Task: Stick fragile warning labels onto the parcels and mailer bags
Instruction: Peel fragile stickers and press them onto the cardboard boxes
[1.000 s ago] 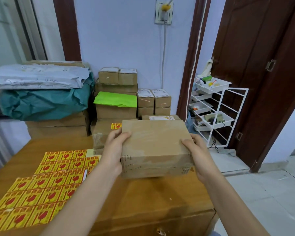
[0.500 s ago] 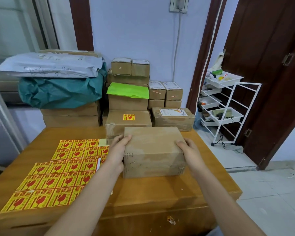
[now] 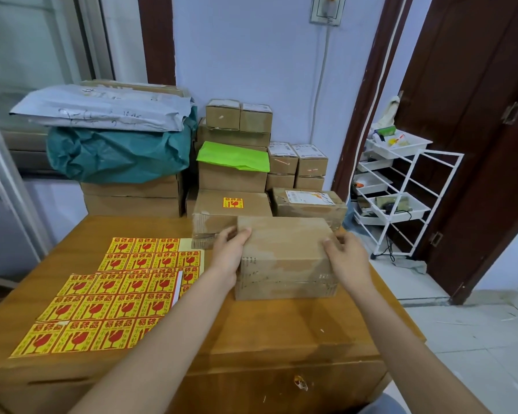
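Parcel (image 3: 284, 258) sits flat on the wooden bench (image 3: 281, 333) at centre frame in the head view, the only view there is, with its plain top face turned up and no warning label on it that you can see. Your left hand (image 3: 229, 259) wraps its left end, thumb on the top edge and fingers down the side; your right hand (image 3: 346, 261) cups the right end the same way, both hands partly curled against the cardboard rather than closed tight. Just behind it, touching or nearly so, lies a second parcel (image 3: 232, 209) that already carries a yellow fragile sticker. Sheets of fragile labels (image 3: 102, 309) lie at lower left of the frame, just beside your left forearm and well within reach. To do this step well, square the box so the long side faces you and leave bare bench between it and the sheets. Let go with one hand only; I judge the left is nearer the labels, so keep the right steadying the box. Peel from a corner, lay the label on a smooth patch clear of the tape seams, and press from the middle outward.
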Demonstrator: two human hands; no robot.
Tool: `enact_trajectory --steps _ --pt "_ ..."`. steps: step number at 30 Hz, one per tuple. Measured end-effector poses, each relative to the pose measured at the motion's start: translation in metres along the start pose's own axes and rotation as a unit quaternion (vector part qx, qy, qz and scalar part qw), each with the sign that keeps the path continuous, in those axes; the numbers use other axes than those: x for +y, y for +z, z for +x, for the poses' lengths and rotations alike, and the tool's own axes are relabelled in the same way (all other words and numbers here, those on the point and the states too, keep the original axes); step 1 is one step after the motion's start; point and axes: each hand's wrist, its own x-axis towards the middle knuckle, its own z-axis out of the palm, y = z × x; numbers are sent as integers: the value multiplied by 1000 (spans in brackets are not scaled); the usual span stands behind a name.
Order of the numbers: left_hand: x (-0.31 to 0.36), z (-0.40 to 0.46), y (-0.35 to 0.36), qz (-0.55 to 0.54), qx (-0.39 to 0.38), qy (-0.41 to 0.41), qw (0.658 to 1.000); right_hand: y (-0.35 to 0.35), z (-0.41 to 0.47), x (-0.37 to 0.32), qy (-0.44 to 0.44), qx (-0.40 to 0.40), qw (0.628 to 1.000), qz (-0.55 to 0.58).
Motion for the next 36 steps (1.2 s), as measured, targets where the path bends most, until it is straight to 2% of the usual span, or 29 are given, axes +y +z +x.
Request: enact_trajectory --steps 3,5,11,16,18,21,25,31,36 --pt "2 3 -4 62 -5 21 998 -3 4 -16 -114 21 977 -181" --pt "4 4 -9 113 -7 32 993 -2 4 -35 -175 3 959 -221" --pt "14 11 -50 249 12 113 962 22 -25 -99 -283 -104 946 -120" --pt "15 19 -105 401 70 183 895 64 -64 -142 -346 -194 917 -34" --pt "11 26 -128 480 80 189 853 87 -74 -150 -342 -215 914 -40" --pt "2 32 -148 590 41 164 789 125 -80 -148 -288 -253 921 -67" --pt "-12 28 -163 666 3 137 734 169 -68 -131 -199 -289 931 -96" --pt "-20 18 -172 657 4 158 737 201 -57 -108 -104 -277 948 -118" --pt "-23 5 -184 645 14 171 744 203 -50 -101 -103 -255 954 -122"
